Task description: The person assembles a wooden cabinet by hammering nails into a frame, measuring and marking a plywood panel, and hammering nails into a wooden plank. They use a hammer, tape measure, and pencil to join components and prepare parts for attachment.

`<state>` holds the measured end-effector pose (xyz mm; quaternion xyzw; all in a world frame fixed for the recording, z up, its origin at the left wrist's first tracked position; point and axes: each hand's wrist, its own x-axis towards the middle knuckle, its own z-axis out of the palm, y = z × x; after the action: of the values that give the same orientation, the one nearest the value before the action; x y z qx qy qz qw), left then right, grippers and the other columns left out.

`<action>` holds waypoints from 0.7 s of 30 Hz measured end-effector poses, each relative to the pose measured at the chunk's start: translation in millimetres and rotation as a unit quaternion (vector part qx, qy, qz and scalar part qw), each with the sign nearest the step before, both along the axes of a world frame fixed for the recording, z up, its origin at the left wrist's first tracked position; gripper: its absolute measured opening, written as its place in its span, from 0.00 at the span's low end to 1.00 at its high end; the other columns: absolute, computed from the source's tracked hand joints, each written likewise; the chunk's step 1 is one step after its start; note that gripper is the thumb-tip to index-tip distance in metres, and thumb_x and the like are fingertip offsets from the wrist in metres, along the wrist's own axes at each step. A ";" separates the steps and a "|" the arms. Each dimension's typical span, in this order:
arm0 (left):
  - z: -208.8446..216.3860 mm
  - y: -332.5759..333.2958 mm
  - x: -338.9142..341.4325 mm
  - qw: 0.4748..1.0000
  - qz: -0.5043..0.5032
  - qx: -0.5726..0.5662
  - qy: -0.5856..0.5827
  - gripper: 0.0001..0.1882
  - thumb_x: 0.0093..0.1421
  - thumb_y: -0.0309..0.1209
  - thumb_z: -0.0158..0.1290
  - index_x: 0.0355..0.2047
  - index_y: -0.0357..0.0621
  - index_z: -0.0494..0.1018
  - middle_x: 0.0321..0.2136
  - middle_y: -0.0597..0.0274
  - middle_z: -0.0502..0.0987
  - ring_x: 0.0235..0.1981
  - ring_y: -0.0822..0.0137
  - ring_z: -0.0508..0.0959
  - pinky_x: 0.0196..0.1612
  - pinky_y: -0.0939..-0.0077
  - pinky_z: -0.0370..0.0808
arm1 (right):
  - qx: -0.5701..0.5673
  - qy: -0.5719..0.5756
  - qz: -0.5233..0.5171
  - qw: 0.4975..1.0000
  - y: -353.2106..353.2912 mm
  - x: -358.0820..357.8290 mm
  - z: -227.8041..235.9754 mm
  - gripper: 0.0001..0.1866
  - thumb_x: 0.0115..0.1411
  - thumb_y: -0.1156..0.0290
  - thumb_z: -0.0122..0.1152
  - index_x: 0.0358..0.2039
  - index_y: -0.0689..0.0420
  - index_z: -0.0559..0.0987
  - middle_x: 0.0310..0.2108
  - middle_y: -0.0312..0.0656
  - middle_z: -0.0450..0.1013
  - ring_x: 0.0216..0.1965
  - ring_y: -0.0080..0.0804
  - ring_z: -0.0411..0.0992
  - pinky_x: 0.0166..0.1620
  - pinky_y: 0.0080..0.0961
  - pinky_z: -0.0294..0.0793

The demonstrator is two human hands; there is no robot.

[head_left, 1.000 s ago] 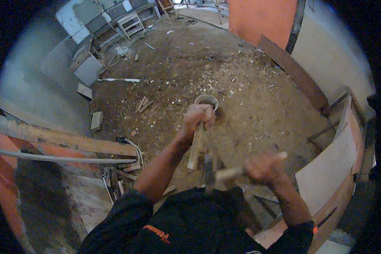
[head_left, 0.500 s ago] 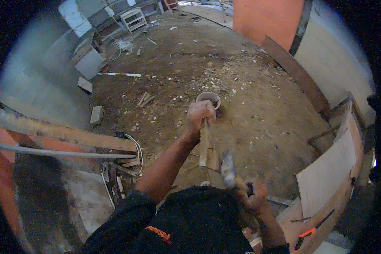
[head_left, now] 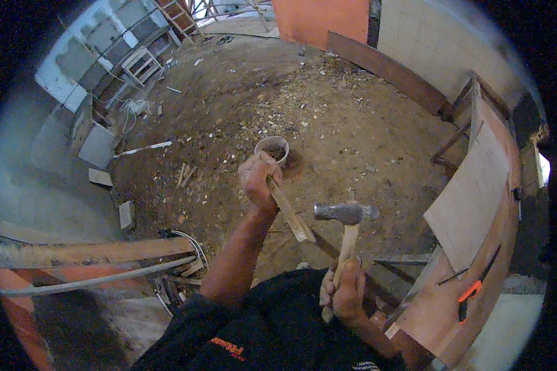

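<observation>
My left hand (head_left: 258, 178) is closed around the upper end of a narrow wooden strip (head_left: 291, 209), which slants down toward me and to the right. My right hand (head_left: 345, 289) grips the wooden handle of a hammer (head_left: 349, 235). The hammer stands nearly upright, its metal head up and apart from the strip. Just beyond my left hand, a pale round bucket (head_left: 280, 141) sits on the ground with dark contents too small to make out.
On the right, a bench (head_left: 418, 321) carries a plywood sheet (head_left: 473, 188) and an orange-handled tool (head_left: 469, 300). A beam and pipe (head_left: 99, 281) cross at lower left. Loose sticks (head_left: 186, 175), a block (head_left: 127, 215) and rubble lie on the dirt floor. A ladder (head_left: 176, 21) stands far back.
The hammer has come up and its head now shows sharply, after being low and blurred. The strip tilts more to the right. My view has turned rightward.
</observation>
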<state>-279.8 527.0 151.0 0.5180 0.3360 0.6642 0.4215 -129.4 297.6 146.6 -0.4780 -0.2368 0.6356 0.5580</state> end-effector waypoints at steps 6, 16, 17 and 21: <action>-2.5 3.2 -3.6 0.996 0.089 -0.027 -0.008 0.14 0.54 0.31 0.47 0.13 0.42 0.65 0.14 0.63 0.66 0.15 0.71 0.65 0.21 0.73 0.60 | 0.145 0.030 -0.184 0.972 10.9 -5.6 -26.5 0.30 0.65 0.39 0.50 0.24 0.55 0.66 0.13 0.41 0.64 0.10 0.37 0.65 0.15 0.32 0.70; 0.7 -14.0 -15.5 0.993 0.114 -0.011 -0.018 0.14 0.57 0.30 0.45 0.15 0.43 0.63 0.14 0.61 0.65 0.13 0.70 0.65 0.19 0.73 0.65 | 0.110 0.154 -0.177 0.966 9.7 -44.0 -35.6 0.16 0.71 0.51 0.49 0.35 0.50 0.67 0.15 0.34 0.61 0.13 0.28 0.63 0.17 0.25 0.68; 0.3 -16.9 -18.4 0.993 0.113 -0.004 -0.034 0.14 0.57 0.31 0.46 0.15 0.43 0.63 0.14 0.61 0.65 0.13 0.70 0.65 0.19 0.73 0.65 | 0.127 0.173 -0.175 0.961 8.3 -37.8 -35.6 0.17 0.71 0.49 0.48 0.35 0.50 0.67 0.15 0.35 0.61 0.12 0.29 0.63 0.16 0.26 0.67; -3.8 -23.0 -26.2 0.987 0.072 -0.054 -0.130 0.14 0.57 0.32 0.46 0.15 0.42 0.63 0.15 0.60 0.65 0.13 0.69 0.66 0.19 0.73 0.65 | 0.000 0.282 -0.161 0.946 6.9 -14.1 -35.0 0.23 0.70 0.41 0.45 0.33 0.50 0.66 0.15 0.36 0.62 0.10 0.30 0.61 0.13 0.30 0.65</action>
<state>-305.9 504.0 147.2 0.3784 0.3502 0.7356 0.4394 -143.5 304.5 111.6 -0.3105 0.0106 0.6459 0.6974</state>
